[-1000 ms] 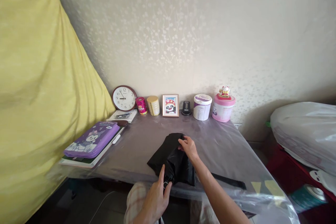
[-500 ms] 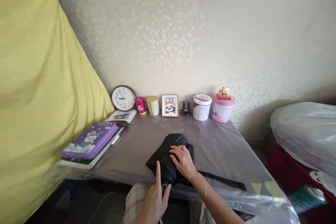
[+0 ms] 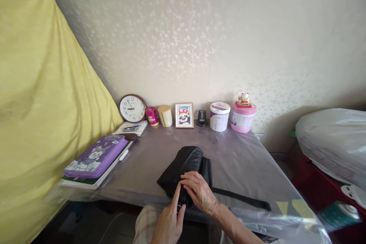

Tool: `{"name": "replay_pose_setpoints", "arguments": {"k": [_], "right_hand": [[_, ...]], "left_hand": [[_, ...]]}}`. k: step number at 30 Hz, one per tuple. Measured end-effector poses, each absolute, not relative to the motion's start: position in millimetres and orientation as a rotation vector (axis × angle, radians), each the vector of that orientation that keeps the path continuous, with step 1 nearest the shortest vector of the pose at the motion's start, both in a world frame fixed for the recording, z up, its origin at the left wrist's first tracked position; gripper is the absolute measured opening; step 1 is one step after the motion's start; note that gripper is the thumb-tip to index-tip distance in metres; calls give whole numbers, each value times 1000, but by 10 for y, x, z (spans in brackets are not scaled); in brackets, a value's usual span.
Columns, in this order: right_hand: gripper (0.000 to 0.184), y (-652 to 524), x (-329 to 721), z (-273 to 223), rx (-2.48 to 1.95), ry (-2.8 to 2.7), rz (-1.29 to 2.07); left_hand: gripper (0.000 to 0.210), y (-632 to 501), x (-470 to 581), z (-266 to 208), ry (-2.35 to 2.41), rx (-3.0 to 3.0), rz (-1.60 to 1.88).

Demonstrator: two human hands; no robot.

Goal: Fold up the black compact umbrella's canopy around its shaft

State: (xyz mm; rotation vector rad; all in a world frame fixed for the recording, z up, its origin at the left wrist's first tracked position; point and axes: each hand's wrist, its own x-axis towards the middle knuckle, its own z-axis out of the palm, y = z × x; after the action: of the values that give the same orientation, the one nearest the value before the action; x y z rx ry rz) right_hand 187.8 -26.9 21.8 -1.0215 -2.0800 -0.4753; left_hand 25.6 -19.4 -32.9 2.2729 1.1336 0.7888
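A black folding umbrella (image 3: 183,162) lies loosely folded at the table's front edge, its canopy panels flattened and its handle end toward me. A black strap (image 3: 243,198) trails from it to the right. My left hand (image 3: 169,217) is closed around the handle end, index finger stretched forward along it and thumb beside the tip. My right hand (image 3: 198,192) presses over the gathered cloth just above the handle, fingers bent and close together. Its fingertips are near the left index finger. Most of the handle is hidden by my left hand.
A plastic-covered table (image 3: 143,167) stands against the wall. On the left are a purple zip case (image 3: 95,155) on books and a clock (image 3: 132,108). Tins, a picture frame (image 3: 184,115) and tubs (image 3: 220,117) line the back. A plastic-covered pile (image 3: 333,133) is at right.
My right hand has slid down the umbrella cloth toward the handle and closer to my left hand. My left hand keeps its hold, with slightly shifted fingers. The view has shifted slightly.
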Motion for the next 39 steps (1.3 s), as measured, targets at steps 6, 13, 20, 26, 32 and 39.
{"name": "replay_pose_setpoints", "arguments": {"k": [6, 13, 20, 26, 32, 39], "right_hand": [[29, 68, 2206, 325, -1096, -2061, -581], [31, 635, 2574, 788, -1346, -1892, -572], [27, 111, 2172, 656, -1072, -2120, -526], [29, 263, 2155, 497, -1142, -2180, -567], [28, 701, 2390, 758, -1488, -1934, -507], [31, 394, 2824, 746, -1796, -1520, -409]], "left_hand": [[59, -155, 244, -365, 1033, 2225, 848], [59, -161, 242, -361, 1076, 2247, 845], [59, -165, 254, -370, 1065, 2196, 814], [59, -152, 259, -377, 1062, 2193, 839], [60, -151, 256, -364, 1075, 2216, 847], [68, -194, 249, -335, 1065, 2049, 858]]}}
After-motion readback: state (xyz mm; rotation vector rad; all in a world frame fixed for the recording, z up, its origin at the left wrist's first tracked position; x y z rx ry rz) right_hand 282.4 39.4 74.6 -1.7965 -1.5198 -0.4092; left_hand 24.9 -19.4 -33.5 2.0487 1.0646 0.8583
